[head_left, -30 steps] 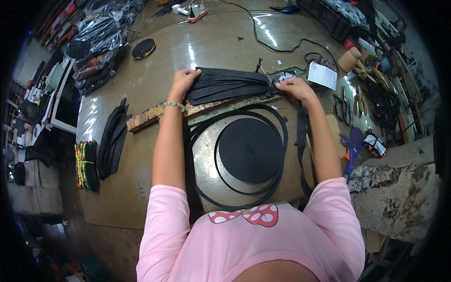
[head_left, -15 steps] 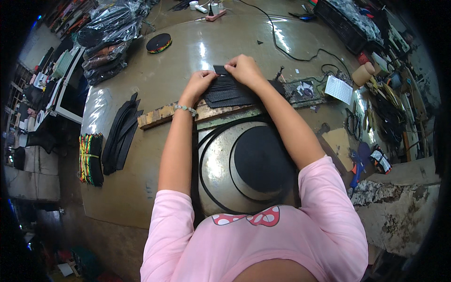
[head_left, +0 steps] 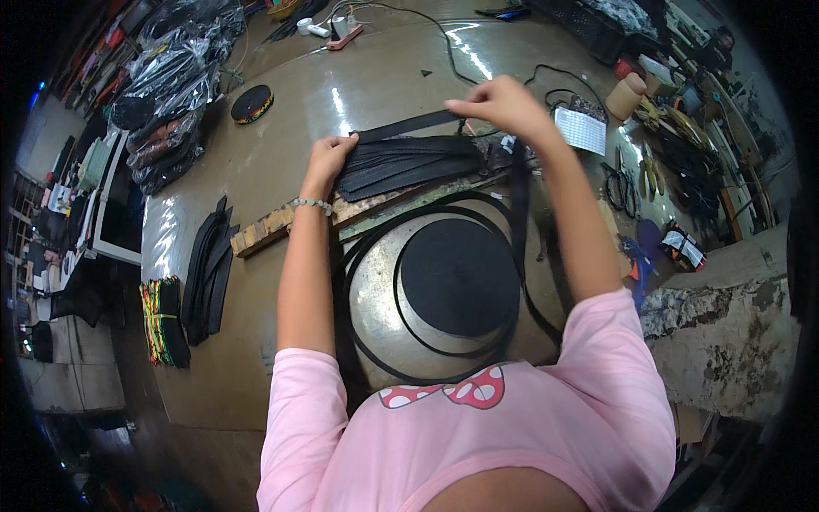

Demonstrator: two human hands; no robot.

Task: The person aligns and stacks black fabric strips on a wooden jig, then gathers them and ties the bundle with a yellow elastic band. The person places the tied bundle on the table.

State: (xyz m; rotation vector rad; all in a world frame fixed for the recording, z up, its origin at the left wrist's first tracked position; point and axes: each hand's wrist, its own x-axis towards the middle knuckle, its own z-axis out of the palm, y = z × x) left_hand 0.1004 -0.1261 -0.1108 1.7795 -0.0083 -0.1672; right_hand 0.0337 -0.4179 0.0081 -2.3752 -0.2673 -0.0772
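My left hand [head_left: 328,159] presses down on the left end of a stack of folded black webbing strap [head_left: 409,162] lying on the brown table. My right hand [head_left: 502,102] is raised above the stack's right side and pinches the black strap [head_left: 409,126], which stretches taut back toward my left hand. From my right hand the strap also drops down past a wooden strip [head_left: 281,224] to a big roll of black webbing [head_left: 459,277] that lies flat just in front of me, with loose loops around it.
A pile of cut black straps [head_left: 209,269] and a striped bundle [head_left: 160,322] lie at the left. Plastic-bagged goods [head_left: 171,94] and a small striped tape roll [head_left: 253,103] are at the far left. Cables, a paper pad [head_left: 580,130], tools and a stone block [head_left: 725,316] crowd the right.
My right hand has lifted off the stack and pulled a length of strap up and to the right. My left hand stays on the stack's left end.
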